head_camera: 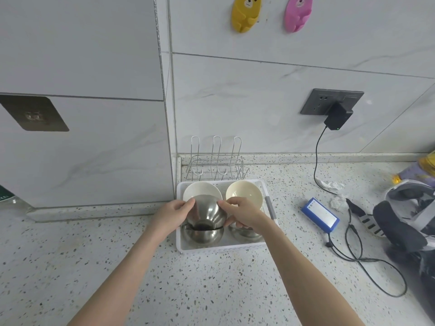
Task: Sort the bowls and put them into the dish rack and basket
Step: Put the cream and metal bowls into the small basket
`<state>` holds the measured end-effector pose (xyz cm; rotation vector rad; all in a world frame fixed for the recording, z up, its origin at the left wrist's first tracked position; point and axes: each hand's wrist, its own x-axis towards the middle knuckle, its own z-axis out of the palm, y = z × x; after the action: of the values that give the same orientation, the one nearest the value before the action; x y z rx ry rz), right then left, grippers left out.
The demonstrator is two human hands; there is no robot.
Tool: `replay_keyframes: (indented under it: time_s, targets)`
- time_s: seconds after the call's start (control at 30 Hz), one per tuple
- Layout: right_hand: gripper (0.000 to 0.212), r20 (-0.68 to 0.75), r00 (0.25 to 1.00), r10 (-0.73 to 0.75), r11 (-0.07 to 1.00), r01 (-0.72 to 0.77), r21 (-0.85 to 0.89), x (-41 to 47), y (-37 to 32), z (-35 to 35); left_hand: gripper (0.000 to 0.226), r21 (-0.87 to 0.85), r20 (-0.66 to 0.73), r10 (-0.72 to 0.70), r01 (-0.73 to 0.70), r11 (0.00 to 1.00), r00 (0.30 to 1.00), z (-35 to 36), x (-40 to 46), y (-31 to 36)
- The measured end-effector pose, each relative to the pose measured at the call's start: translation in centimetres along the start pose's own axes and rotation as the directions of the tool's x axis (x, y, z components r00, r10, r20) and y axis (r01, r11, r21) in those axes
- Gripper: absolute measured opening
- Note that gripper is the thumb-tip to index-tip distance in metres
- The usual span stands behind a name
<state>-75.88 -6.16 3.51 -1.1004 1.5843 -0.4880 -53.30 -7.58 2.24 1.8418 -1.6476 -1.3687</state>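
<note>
Steel bowls (207, 214) number three, cream bowls (243, 192) two; left hand (173, 214) and right hand (244, 212) grip one steel bowl.

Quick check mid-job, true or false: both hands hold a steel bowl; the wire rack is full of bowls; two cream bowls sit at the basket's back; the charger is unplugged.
1. Left hand and right hand hold a steel bowl. True.
2. The wire dish rack is full of bowls. False: it holds none.
3. Two cream bowls sit at the back of the white basket. True.
4. The black charger is unplugged. False: it sits in the wall socket.
</note>
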Motion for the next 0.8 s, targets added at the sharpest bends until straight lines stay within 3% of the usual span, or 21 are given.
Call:
replay_keyframes:
  time_s: [0.13,0.23,0.37,0.57,0.8]
  targets:
    - [0.035,0.020,1.000,-0.016,1.000,0.015,0.018,0.1,0.4,0.3,0.050,-0.057,0.039,-0.019,0.021,0.998,0.999,0.1,0.2,-0.2]
    - [0.035,0.005,0.999,-0.045,0.999,0.045,-0.021,0.2,0.4,0.4,0.032,-0.077,0.043,0.020,-0.017,0.997,0.999,0.1,0.4,-0.3]
    - [0.038,-0.020,0.996,-0.083,0.970,0.076,-0.231,0.2,0.3,0.6,0.025,-0.087,0.048,0.101,-0.096,0.992,0.994,0.2,0.4,-0.5]
    - [0.042,-0.050,0.988,-0.149,0.903,0.115,-0.414,0.0,0.7,1.4,0.008,0.028,0.047,0.176,-0.177,0.984,0.983,0.7,0.5,-1.3]
    - [0.044,-0.069,0.979,-0.190,0.863,0.133,-0.488,-1.3,1.2,2.3,0.010,0.074,0.039,0.220,-0.223,0.972,0.975,0.7,0.2,-1.7]
